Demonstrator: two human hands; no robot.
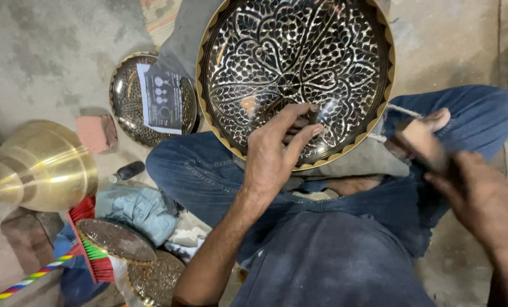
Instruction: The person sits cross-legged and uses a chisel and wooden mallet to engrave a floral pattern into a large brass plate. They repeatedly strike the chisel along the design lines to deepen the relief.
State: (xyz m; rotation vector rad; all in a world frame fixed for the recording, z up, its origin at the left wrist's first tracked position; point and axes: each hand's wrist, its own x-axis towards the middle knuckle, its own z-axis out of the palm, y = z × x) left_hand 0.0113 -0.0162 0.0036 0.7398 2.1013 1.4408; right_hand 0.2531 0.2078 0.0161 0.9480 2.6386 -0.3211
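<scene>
A large round engraved brass plate [295,23] with a black and silver floral pattern leans upright against my knees, face toward me. My left hand [277,153] rests against its lower inner face, thumb and fingers pinching a small dark tool [312,115] held to the surface. My right hand [470,193], blurred, is at the right beside my bare foot [427,133] and grips a dark wooden tool [421,153] that looks like a mallet handle. I sit cross-legged in blue jeans.
A smaller engraved plate [126,108] with a printed paper [162,98] on it lies at the left. A shiny brass bell-shaped vessel [44,167], a pink brick [96,132], a small black bottle [128,170], blue cloth [140,210], two more small plates [116,240] and a broom [92,261] crowd the lower left floor.
</scene>
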